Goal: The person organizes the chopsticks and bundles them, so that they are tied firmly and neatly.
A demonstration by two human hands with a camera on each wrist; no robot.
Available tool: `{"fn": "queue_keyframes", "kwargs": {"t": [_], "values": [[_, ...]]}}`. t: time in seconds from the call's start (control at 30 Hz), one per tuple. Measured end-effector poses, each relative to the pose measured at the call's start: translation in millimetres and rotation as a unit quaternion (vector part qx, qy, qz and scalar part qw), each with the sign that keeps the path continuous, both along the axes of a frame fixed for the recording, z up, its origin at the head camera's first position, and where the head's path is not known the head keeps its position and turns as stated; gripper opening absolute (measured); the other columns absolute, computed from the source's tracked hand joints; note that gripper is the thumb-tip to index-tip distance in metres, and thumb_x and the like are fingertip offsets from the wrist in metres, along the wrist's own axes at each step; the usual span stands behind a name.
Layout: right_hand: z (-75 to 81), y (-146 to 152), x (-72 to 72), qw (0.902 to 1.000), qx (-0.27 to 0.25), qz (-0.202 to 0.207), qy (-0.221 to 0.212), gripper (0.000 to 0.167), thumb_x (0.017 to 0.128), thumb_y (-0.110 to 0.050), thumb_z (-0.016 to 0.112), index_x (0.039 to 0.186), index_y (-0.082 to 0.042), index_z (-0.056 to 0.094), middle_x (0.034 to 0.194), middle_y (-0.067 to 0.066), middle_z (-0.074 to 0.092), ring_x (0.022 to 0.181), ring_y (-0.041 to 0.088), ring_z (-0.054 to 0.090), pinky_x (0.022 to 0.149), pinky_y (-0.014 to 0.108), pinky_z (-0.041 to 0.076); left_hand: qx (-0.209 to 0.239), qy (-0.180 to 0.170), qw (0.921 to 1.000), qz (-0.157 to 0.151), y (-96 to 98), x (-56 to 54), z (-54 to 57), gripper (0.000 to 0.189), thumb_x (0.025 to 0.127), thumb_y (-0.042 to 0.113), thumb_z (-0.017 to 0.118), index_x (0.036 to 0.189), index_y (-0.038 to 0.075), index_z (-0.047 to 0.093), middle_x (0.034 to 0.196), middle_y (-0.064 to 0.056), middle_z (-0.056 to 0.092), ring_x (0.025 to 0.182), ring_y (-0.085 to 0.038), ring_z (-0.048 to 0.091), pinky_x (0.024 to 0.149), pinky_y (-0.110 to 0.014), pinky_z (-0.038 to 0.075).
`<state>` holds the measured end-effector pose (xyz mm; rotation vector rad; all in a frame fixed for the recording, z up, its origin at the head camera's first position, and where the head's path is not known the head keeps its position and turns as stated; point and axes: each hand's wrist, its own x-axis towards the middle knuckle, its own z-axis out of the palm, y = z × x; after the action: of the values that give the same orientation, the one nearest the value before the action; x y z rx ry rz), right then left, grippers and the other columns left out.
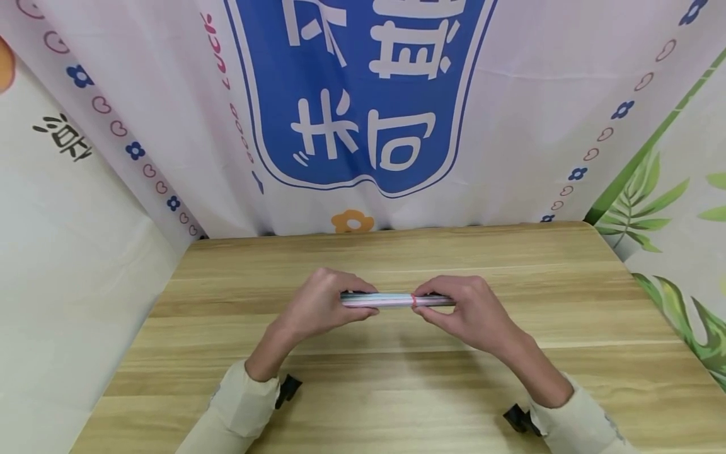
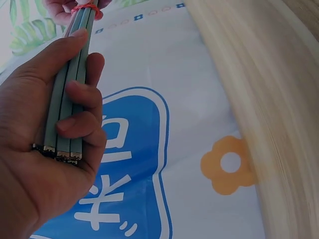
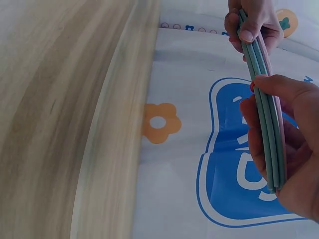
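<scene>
A bundle of slim, pencil-like sticks [image 1: 392,301] in pale green, blue and pink lies level between my hands, above the table. My left hand [image 1: 326,304] grips its left end, thumb along one side and fingers curled round the other. In the left wrist view, the ends of the sticks [image 2: 65,119] look dark and goldish against the palm. My right hand [image 1: 478,310] holds the right end between thumb and fingers. A red rubber band [image 1: 414,301] circles the bundle right at the right hand's fingertips. The right wrist view shows green and pink sticks [image 3: 269,134] running into the right palm.
The wood-grain table [image 1: 391,403] spreads beneath both hands. Behind it hangs a white cloth [image 1: 510,157] with a blue printed sign, and printed cloths flank it on both sides. Black wrist mounts [image 1: 288,391] stick out from the sleeves.
</scene>
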<state>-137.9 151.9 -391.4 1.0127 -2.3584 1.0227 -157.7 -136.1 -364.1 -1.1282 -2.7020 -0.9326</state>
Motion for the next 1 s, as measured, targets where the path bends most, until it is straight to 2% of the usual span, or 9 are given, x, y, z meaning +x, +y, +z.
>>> {"fn": "queue_keyframes", "kwargs": {"t": [0.23,0.37,0.47,0.57,0.63,0.8,1.0], "values": [[-2.7,1,0.4,0.9999,-0.006,-0.001,0.011,0.022,0.082,-0.015,0.094,0.103,-0.016,0.085,0.092,-0.006,0.081,0.07,-0.001,0.068,0.061,0.013,0.052,0.029,-0.006,0.9995,-0.007,4.1,2.8,-2.1,0.023,0.084,0.013,0.094,0.104,0.01,0.085,0.097,-0.002,0.084,0.077,-0.004,0.073,0.069,-0.018,0.058],[-4.3,-1,1.6,0.9991,0.024,-0.014,0.033,0.029,0.08,-0.023,0.096,0.107,-0.019,0.087,0.092,-0.009,0.077,0.063,-0.004,0.06,0.054,0.011,0.043,0.024,-0.003,0.9997,-0.009,7.8,5.1,-3.9,0.023,0.083,0.014,0.094,0.104,0.01,0.086,0.097,-0.002,0.084,0.077,-0.004,0.072,0.068,-0.017,0.057],[-3.8,-3,3.0,0.9982,0.046,-0.024,0.031,0.032,0.081,-0.029,0.095,0.112,-0.021,0.087,0.092,-0.01,0.074,0.061,-0.004,0.055,0.052,0.012,0.04,0.02,-0.002,0.9997,-0.012,10.2,5.8,-5.4,0.023,0.084,0.013,0.094,0.104,0.009,0.085,0.099,-0.003,0.084,0.078,-0.004,0.073,0.069,-0.016,0.057],[-1.2,-3,4.0,0.9977,0.059,-0.024,0.02,0.037,0.084,-0.031,0.093,0.119,-0.021,0.084,0.096,-0.009,0.075,0.064,-0.001,0.057,0.054,0.015,0.043,0.019,-0.005,0.9998,-0.01,11.1,5.2,-5.9,0.023,0.084,0.013,0.093,0.105,0.009,0.085,0.099,-0.003,0.084,0.08,-0.006,0.074,0.071,-0.017,0.057],[1.0,-2,4.6,0.9981,0.058,-0.019,0.009,0.038,0.086,-0.027,0.093,0.121,-0.018,0.082,0.1,-0.008,0.078,0.071,0.002,0.063,0.06,0.018,0.05,0.023,-0.009,0.9997,-0.007,10.4,4.9,-5.5,0.023,0.085,0.014,0.093,0.106,0.009,0.085,0.1,-0.003,0.084,0.08,-0.006,0.074,0.071,-0.017,0.058],[4.2,-1,5.2,0.9989,0.037,-0.006,-0.027,0.024,0.089,-0.014,0.089,0.109,-0.017,0.077,0.098,-0.008,0.078,0.082,0.002,0.07,0.071,0.023,0.06,0.033,-0.007,0.9994,-0.002,7.4,4.4,-3.5,0.023,0.084,0.015,0.094,0.105,0.01,0.085,0.098,-0.001,0.084,0.078,-0.003,0.072,0.07,-0.018,0.058],[5.1,0,5.6,0.999,0.01,0.013,-0.042,0.019,0.09,-0.008,0.087,0.103,-0.017,0.078,0.098,-0.008,0.079,0.081,0.001,0.069,0.07,0.023,0.06,0.025,0.018,0.9994,0.013,7.2,2.9,-4.9,0.025,0.082,0.018,0.096,0.103,0.012,0.085,0.096,0.001,0.084,0.078,-0.003,0.073,0.069,-0.019,0.058]]}}
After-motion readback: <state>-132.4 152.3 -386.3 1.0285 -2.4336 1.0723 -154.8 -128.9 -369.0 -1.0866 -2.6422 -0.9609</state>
